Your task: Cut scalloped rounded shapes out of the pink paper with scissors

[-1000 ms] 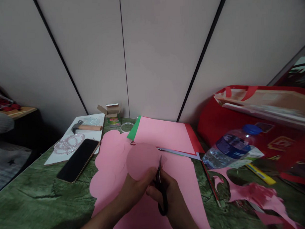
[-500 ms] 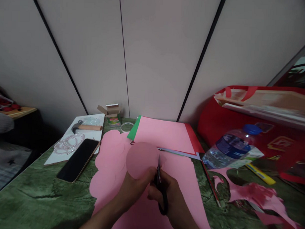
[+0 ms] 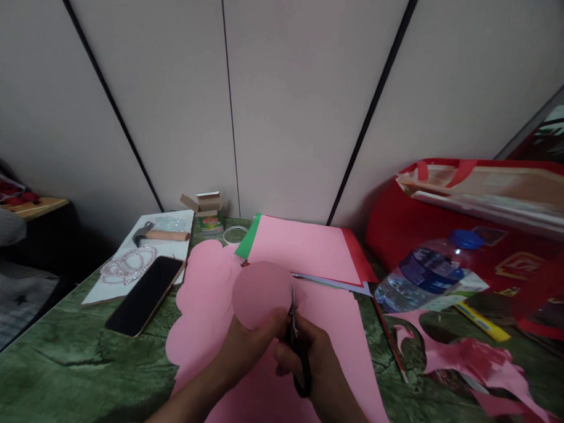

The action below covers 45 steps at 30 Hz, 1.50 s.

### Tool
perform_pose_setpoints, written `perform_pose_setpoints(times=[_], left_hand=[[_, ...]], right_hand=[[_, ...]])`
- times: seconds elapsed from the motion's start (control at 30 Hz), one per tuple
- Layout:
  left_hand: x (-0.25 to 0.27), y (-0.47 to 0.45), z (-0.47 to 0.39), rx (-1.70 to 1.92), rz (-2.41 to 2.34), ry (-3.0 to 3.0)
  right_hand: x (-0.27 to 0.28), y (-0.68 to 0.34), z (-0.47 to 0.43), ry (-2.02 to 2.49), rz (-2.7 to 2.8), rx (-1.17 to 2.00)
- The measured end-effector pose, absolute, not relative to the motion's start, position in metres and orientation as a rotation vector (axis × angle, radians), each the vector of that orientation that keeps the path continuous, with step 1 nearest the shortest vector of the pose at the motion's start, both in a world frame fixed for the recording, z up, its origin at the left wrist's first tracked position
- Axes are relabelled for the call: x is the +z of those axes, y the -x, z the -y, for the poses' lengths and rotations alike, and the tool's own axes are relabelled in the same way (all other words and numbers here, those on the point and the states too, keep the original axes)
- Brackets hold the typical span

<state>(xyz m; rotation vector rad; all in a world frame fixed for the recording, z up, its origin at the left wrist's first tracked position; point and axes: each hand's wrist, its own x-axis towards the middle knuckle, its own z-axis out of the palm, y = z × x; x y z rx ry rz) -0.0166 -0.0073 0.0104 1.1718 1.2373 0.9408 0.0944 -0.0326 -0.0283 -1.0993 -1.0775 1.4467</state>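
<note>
A round pink paper disc point(image 3: 262, 292) is pinched by its lower edge in my left hand point(image 3: 252, 346), thumb on top. My right hand point(image 3: 320, 367) is closed around black-handled scissors point(image 3: 303, 363), whose blades point away from me along the disc's right edge. Whether the blades are parted is hard to make out. Under both hands lie large pink paper sheets point(image 3: 337, 337). On their left are several overlapping pink paper circles point(image 3: 202, 301).
Left: a phone point(image 3: 144, 296), a hammer point(image 3: 163, 234) and bead strings point(image 3: 127, 265). Behind: coloured sheets point(image 3: 303, 246) and a small box point(image 3: 211, 218). Right: a water bottle point(image 3: 428, 272), a pencil point(image 3: 391, 339), a yellow cutter point(image 3: 484, 321), paper scraps point(image 3: 478, 363) and a red bag point(image 3: 388, 203).
The disc and both hands have barely shifted. The scissor blades have turned slightly against the disc's right edge. Everything else stays where it was.
</note>
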Motion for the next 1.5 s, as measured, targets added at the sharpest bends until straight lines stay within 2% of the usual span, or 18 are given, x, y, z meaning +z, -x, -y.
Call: perform_pose_setpoints(times=[0.73, 1.03, 1.5], left_hand=[[-0.004, 0.020, 0.004, 1.037, -1.190, -1.225], [0.007, 0.016, 0.006, 0.986, -1.355, -1.216], [0.007, 0.016, 0.005, 0.989, -1.344, -1.184]], right_hand=[[-0.028, -0.090, 0.034, 1.170, 1.042, 1.441], [-0.023, -0.098, 0.032, 1.053, 1.096, 1.418], [-0.025, -0.096, 0.031, 1.081, 1.094, 1.410]])
